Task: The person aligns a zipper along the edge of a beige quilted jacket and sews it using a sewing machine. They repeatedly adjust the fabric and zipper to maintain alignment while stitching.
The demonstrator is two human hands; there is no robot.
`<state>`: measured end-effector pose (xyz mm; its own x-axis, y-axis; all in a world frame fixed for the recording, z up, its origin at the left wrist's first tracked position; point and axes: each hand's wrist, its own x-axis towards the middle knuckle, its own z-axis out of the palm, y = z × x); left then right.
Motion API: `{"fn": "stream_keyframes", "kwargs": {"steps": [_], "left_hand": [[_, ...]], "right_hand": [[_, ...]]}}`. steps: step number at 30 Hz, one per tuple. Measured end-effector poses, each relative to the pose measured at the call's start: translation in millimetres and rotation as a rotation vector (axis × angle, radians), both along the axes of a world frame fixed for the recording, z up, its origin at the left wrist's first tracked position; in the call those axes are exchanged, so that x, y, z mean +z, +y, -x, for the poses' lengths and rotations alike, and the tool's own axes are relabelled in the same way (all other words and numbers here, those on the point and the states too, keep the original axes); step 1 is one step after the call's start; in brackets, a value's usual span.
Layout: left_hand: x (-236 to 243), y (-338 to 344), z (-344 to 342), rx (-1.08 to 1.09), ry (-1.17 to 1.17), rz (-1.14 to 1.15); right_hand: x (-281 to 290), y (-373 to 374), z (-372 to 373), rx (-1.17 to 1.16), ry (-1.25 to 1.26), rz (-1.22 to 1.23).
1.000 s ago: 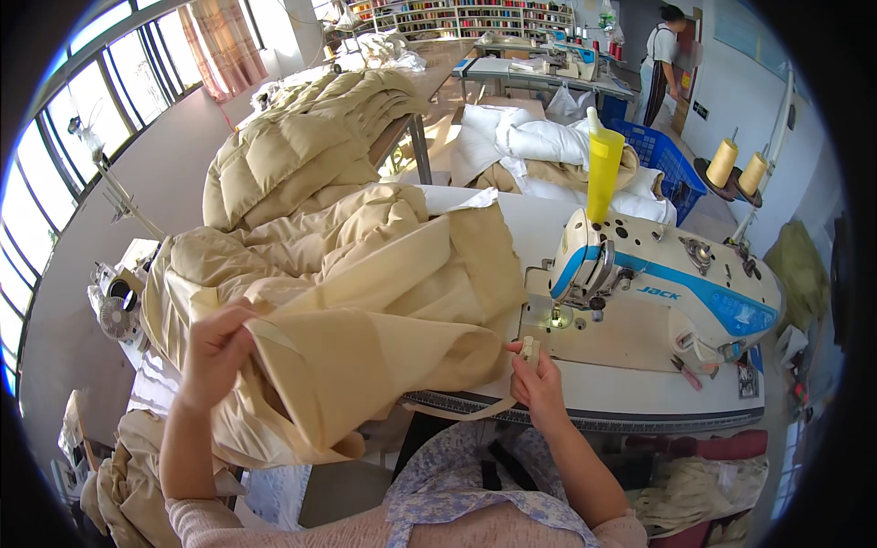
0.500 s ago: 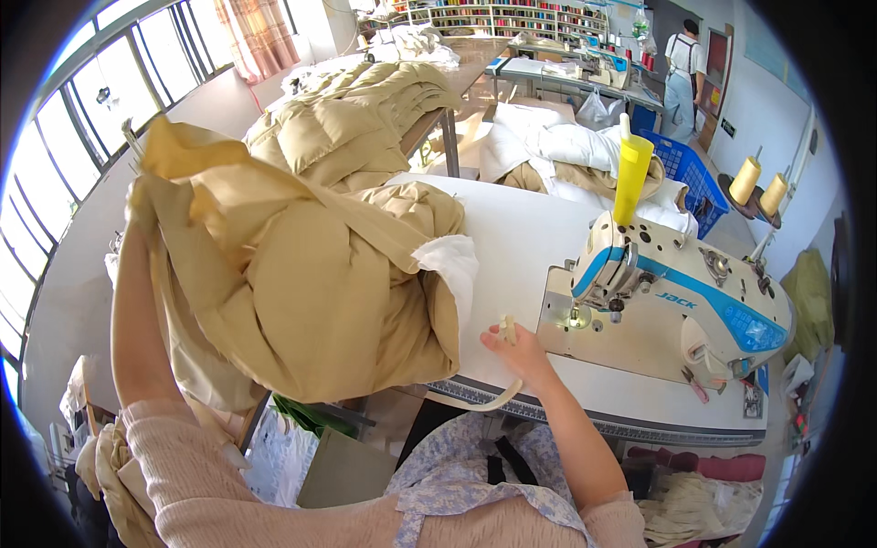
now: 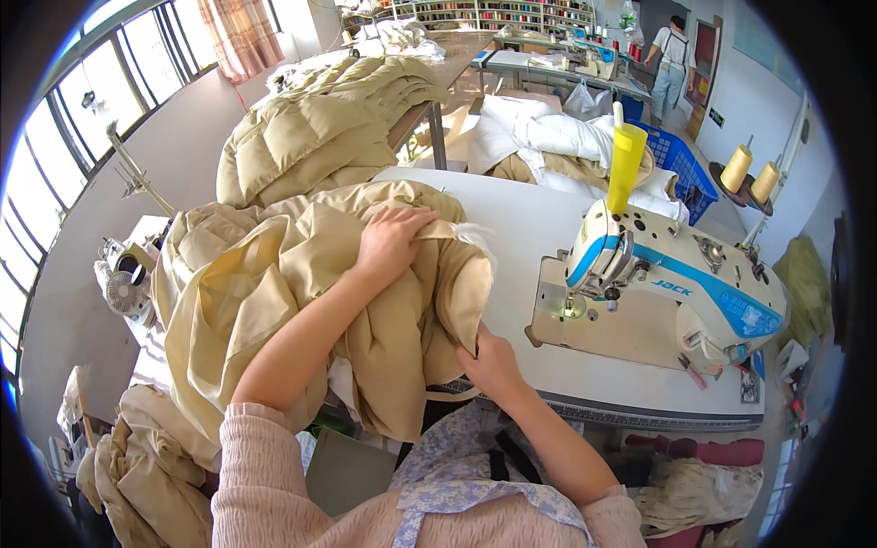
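Note:
A khaki padded garment (image 3: 301, 265) lies bunched over the left part of the white sewing table (image 3: 512, 219) and hangs off its front edge. My left hand (image 3: 393, 242) rests on top of it, closed over a fold of the cloth with the fingers toward the right. Lower down, my right hand (image 3: 491, 365) pinches the garment's right-hand edge. White lining (image 3: 477, 237) peeks out behind that edge. Part of a cream strip (image 3: 452, 394) shows under the cloth beside my right hand; whether that hand also holds it is hidden.
To the right stands a white and blue sewing machine (image 3: 671, 283) with a yellow holder (image 3: 627, 164) on top. Small snips (image 3: 692, 373) lie before it. Khaki padded pieces (image 3: 320, 123) are piled behind. A blue crate (image 3: 681, 169) and a person (image 3: 671, 68) are farther back.
My left hand has come down from the raised far left onto the garment, laying the cloth lower. My right hand, which held the cream strip, has moved slightly left to the garment's edge.

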<state>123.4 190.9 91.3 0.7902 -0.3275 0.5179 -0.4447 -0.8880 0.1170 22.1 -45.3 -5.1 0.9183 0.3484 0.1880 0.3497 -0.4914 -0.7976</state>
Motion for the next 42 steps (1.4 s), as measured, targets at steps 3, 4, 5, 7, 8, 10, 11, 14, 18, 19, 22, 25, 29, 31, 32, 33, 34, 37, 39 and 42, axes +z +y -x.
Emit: {"fn": "stream_keyframes", "kwargs": {"steps": [3,4,5,7,8,10,11,14,18,19,22,25,29,31,32,33,34,37,39,42], "left_hand": [[24.3,7.0,-12.2,-0.062,0.370,0.930],[32.0,6.7,-16.3,-0.091,0.385,1.200],[41.4,20.6,-10.0,-0.070,0.290,1.251],[46.1,87.8,-17.2,0.037,0.115,1.284],[54.9,152.7,-24.7,0.301,0.084,1.126],[130.2,302.0,-50.6,-0.063,-0.042,1.110],[153.3,296.6,-66.3,0.092,-0.174,1.026],[194.9,182.0,-82.1,0.171,-0.329,0.537],[142.0,-25.2,-62.2,-0.229,-0.051,0.111],[100.2,-78.3,-68.2,-0.338,0.091,0.033],[-1.1,-141.4,-65.9,-0.324,0.419,-0.292],[-86.4,-177.1,-78.3,-0.369,0.469,-0.235],[-109.9,-178.5,-79.1,-0.428,0.485,-0.051],[-100.7,-184.9,-79.7,-0.392,0.690,0.143],[-98.8,-188.9,-80.0,-0.371,0.713,0.135],[-97.0,-193.7,-81.0,-0.350,0.735,0.127],[-96.4,-196.2,-82.4,-0.323,0.755,0.124],[-94.5,-207.5,-82.7,-0.283,0.553,-0.167],[-87.5,-226.3,-85.9,-0.247,0.573,-0.268],[-73.3,-246.4,-100.3,-0.222,0.621,-0.420]], "right_hand": [[28.0,-4.3,0.4,-0.021,0.023,-0.057],[24.9,-7.2,-4.5,-0.050,-0.002,-0.026],[22.2,1.5,-8.1,-0.050,-0.026,-0.019],[15.7,41.2,-16.3,0.036,-0.047,0.200],[27.2,70.7,-20.9,0.174,0.015,0.234],[71.5,151.6,-18.1,0.310,-0.178,0.021],[118.0,173.8,-22.1,0.514,-0.278,0.116],[231.4,143.2,9.2,0.668,-0.253,-1.028],[171.3,25.5,35.4,0.615,0.419,-0.828],[122.3,-10.2,50.2,0.439,0.516,-0.740],[10.9,-82.9,105.2,0.224,0.799,-0.460],[-57.0,-126.5,148.9,0.027,0.838,-0.291],[-73.0,-129.9,157.0,-0.217,1.029,-0.633],[-75.9,-120.2,155.1,-0.249,0.912,-0.686],[-75.0,-114.7,152.3,-0.260,0.852,-0.710],[-72.9,-112.9,147.6,-0.208,0.800,-0.557],[-71.8,-112.3,143.7,-0.151,0.743,-0.401],[-75.2,-113.1,139.5,-0.096,0.742,-0.395],[-73.9,-118.9,139.6,-0.131,0.783,-0.361],[-81.4,-125.8,142.2,-0.188,0.769,-0.366]]}}
